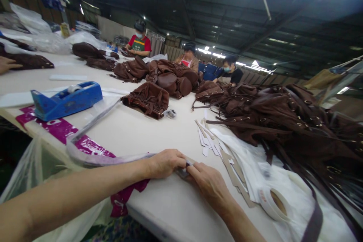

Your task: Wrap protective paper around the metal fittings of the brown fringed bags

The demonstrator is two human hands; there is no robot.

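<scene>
Near the front edge of the table, my left hand (167, 163) is closed on a long strap wrapped in translucent plastic (124, 159). The wrapped strap runs left from that hand, bends, and trails back across the tabletop. Close beside it, my right hand (208, 181) pinches the same wrapped strap, fingertips almost meeting the left ones. What exactly lies between the fingertips is partly hidden. Beyond the hands, a brown drawstring bag (149, 99) lies on its side. A blue tape dispenser (68, 100) stands to the left.
Brown bags and straps (272, 109) are heaped on the right, above white sheeting, cardboard strips (227, 162) and a tape roll (275, 203). More brown bags (170, 77) lie mid-table. Several people sit across the table. Another person's hand (8, 65) is at far left.
</scene>
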